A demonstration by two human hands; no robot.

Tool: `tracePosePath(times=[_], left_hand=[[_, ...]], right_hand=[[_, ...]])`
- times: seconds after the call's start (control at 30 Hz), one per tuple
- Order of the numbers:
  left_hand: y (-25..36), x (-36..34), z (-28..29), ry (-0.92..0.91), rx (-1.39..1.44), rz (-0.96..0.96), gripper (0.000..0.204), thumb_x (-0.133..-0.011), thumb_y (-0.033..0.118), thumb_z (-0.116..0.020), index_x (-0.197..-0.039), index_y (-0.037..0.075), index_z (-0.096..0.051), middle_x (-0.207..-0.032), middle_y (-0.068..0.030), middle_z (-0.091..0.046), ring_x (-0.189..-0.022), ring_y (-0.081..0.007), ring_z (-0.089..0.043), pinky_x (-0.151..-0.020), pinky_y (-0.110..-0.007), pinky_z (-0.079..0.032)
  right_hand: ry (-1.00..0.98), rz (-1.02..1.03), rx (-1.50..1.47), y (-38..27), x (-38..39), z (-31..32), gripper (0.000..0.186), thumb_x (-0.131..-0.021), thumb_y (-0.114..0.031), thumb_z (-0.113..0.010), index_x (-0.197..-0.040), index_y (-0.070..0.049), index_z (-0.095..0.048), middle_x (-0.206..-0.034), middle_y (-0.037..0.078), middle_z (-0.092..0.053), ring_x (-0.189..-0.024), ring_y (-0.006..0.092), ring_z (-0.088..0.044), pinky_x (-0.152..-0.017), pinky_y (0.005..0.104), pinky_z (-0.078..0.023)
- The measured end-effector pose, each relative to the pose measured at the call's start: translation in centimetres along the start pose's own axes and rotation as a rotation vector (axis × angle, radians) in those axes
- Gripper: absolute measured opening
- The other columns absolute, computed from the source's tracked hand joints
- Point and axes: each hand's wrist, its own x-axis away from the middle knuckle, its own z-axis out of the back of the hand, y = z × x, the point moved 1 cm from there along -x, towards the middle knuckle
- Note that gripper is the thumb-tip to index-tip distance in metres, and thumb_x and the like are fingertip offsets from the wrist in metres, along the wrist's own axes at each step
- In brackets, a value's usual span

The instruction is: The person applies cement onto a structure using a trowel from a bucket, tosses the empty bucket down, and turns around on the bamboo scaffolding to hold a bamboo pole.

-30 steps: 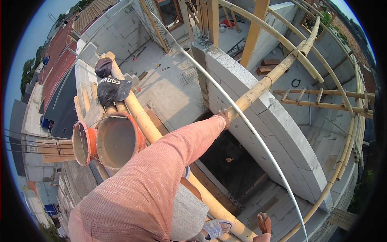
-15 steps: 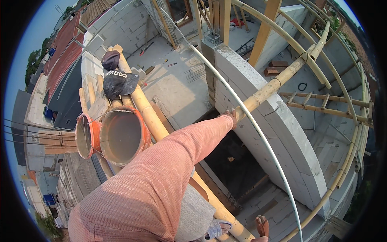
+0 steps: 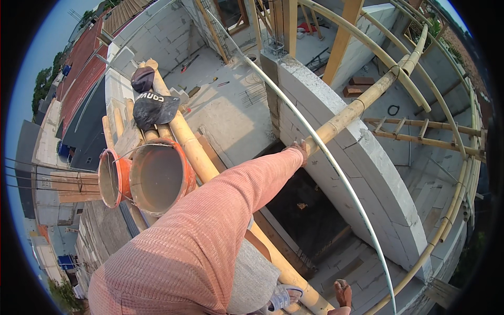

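My left arm, in a pink ribbed sleeve, stretches from the lower left toward the middle. At its end my left hand [image 3: 299, 152] is closed round the near end of a thick bamboo pole [image 3: 344, 123], which slants up to the right across the wall top. A long thin white pipe [image 3: 325, 149] arches over the pole just beside that hand. Low on the right, my right hand [image 3: 342, 294] has its fingers curled in; whatever they hold, if anything, is hidden. A sandaled foot [image 3: 286, 297] rests by a bamboo pole [image 3: 291, 278] below me.
Two orange buckets, one holding grey liquid [image 3: 160, 176] and one tilted [image 3: 113, 176], stand at left on bamboo poles. Dark caps [image 3: 156, 108] lie behind them. A deep opening [image 3: 302, 210] drops below my arm. Right of it curves a light block wall [image 3: 362, 173]; a wooden ladder [image 3: 420, 136] lies beyond.
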Motion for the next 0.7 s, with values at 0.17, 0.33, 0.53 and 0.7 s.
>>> tracePosePath(times=[0.17,0.33,0.53,0.7], left_hand=[[-4.9,-2.4,-0.6,0.048,0.145,0.132,0.122,-0.084,0.048,-0.072,-0.160,0.002,0.011,-0.162,-0.0368,-0.016,-0.149,-0.0479,-0.029,-0.122,-0.051,-0.027],[0.5,0.7,0.5,-0.041,-0.088,0.008,0.124,-0.083,0.048,-0.074,-0.160,0.002,0.011,-0.163,-0.0358,-0.016,-0.149,-0.0470,-0.028,-0.122,-0.050,-0.028],[-1.9,-0.1,0.8,-0.011,-0.063,0.054,0.102,-0.089,0.047,-0.065,-0.158,0.003,-0.004,-0.160,-0.0322,-0.024,-0.147,-0.0441,-0.032,-0.121,-0.049,-0.029],[-2.3,-0.7,0.3,0.001,-0.030,0.073,0.086,-0.094,0.046,-0.058,-0.156,0.003,-0.015,-0.158,-0.0292,-0.030,-0.146,-0.0417,-0.036,-0.121,-0.048,-0.029]], right_hand=[[-0.032,0.062,-0.018,-0.3,-2.4,-0.9,0.046,-0.094,-0.045,-0.063,-0.112,-0.004,-0.070,-0.097,0.015,-0.073,-0.092,0.0287,-0.070,-0.082,0.0396,-0.053],[-0.003,-0.034,-0.014,1.1,0.1,-0.5,0.044,-0.095,-0.043,-0.062,-0.111,-0.003,-0.070,-0.097,0.015,-0.073,-0.092,0.0283,-0.070,-0.081,0.0392,-0.053],[-0.004,0.079,0.010,0.2,-1.6,-0.3,0.041,-0.097,-0.041,-0.062,-0.110,-0.003,-0.070,-0.097,0.016,-0.073,-0.093,0.0295,-0.070,-0.081,0.0393,-0.053],[0.002,0.030,-0.024,-1.1,-1.1,-0.6,0.039,-0.097,-0.038,-0.061,-0.110,-0.003,-0.070,-0.100,0.016,-0.073,-0.095,0.0307,-0.069,-0.083,0.0397,-0.053]])
